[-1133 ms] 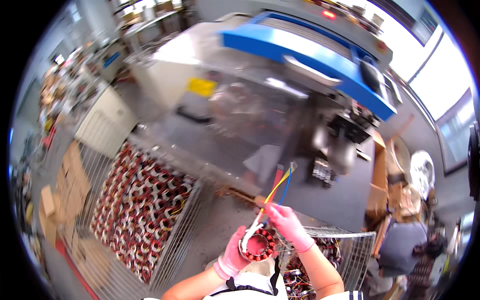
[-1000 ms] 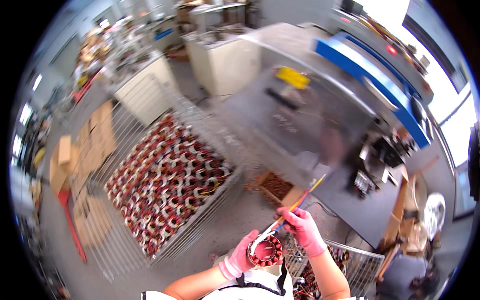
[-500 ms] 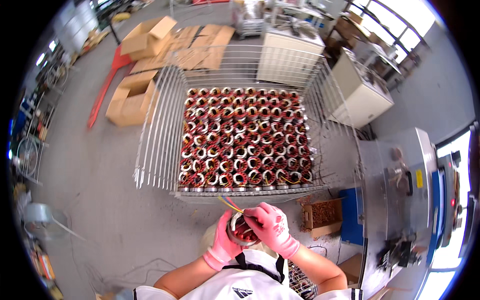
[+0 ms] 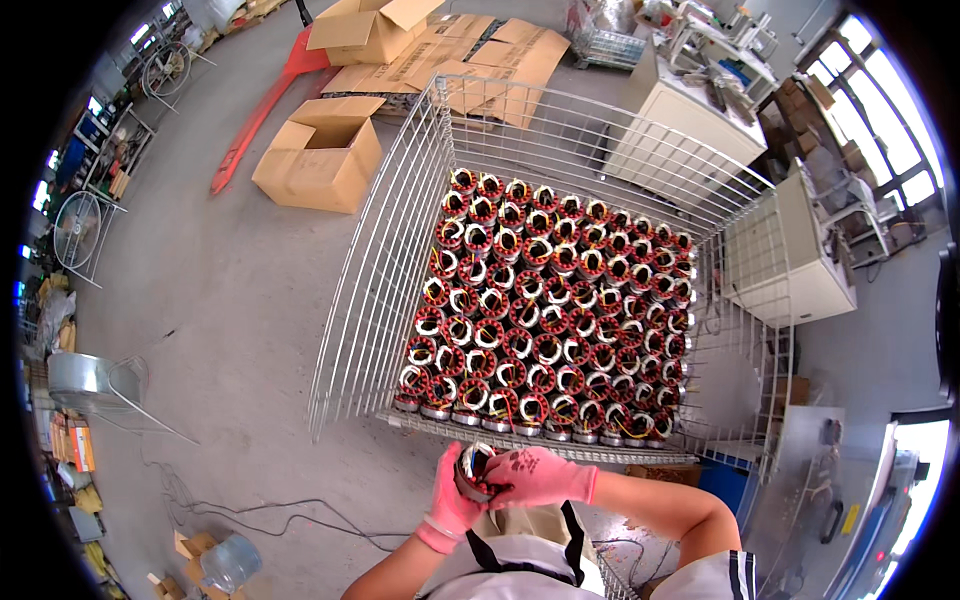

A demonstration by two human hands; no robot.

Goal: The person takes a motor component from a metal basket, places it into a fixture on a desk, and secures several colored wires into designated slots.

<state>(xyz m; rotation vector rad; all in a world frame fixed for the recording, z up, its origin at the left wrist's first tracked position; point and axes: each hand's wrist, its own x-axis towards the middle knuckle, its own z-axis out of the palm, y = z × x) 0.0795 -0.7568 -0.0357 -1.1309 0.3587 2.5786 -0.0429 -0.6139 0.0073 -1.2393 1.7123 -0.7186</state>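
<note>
A motor stator [image 4: 468, 480], a metal ring with white-bound windings inside, is held in front of my body, just off the near side of the wire basket. My left hand [image 4: 452, 503], in a pink glove, grips the ring from its left side. From the right, my right hand [image 4: 540, 474], also pink-gloved, is closed on the ring's right part with its fingers at the opening. Its palm side and the lead wires are mostly hidden. Beyond my hands, many similar stators [image 4: 547, 348] with red, white and yellow windings stand in tight rows inside the wire basket [image 4: 352, 330].
Open cardboard boxes [image 4: 318, 165] and flattened cardboard [image 4: 510, 62] lie beyond the basket, near a red pallet jack [image 4: 262, 115]. White cabinets [image 4: 680, 130] stand at the far right. A grey drum-like fan [image 4: 85, 382], a cable [image 4: 300, 510] and a clear water jug [image 4: 232, 562] are at left.
My view has turned, so the basket appears rotated and further right. My right forearm now reaches in more sideways. Coloured leads that stuck up by my right fingers are no longer visible.
</note>
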